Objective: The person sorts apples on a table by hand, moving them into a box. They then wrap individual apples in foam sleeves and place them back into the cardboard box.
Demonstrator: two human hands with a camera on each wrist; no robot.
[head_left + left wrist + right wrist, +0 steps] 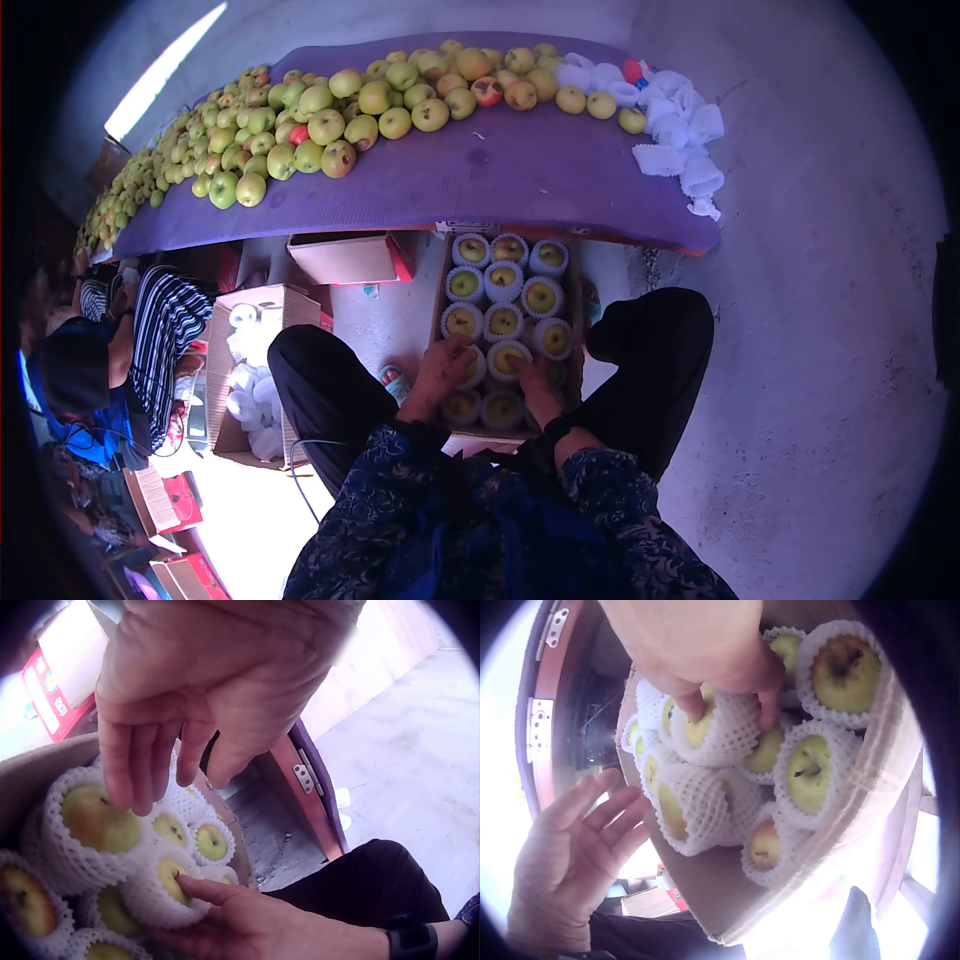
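Spanning the upper head view: purple table [430, 190], its right end reaching over the far end of a cardboard box [712, 907].
Loose apples [310, 100]: heaped, mostly green-yellow, along the table's far side from the left end toward the right; several show red or brown marks.
Second person [90, 375]: at the left edge, partly lost in shadow, near striped cloth [165, 340].
Cardboard box: between the wearer's knees, filled with other netted apples [464, 284] in three columns, each fruit in a white foam sleeve.
Side carton [222, 370]: beside the wearer's left knee, holding white foam nets [255, 400].
Foam-net pile [690, 120]: on the table's right end, next to the last loose apples.
Left hand [225, 690]: grasping nothing; fingers loosely extended at the box's left side, near the fruit; contact cannot be confirmed.
Right hand [697, 652]: gripping one netted apple [703, 735], thumb on the bare face near the stem, other fingers against the foam.
Gripped fruit: inside the box, middle column, second row from the wearer; whether it is lifted cannot be told.
Red item [632, 70]: among the nets on the table; too small to identify.
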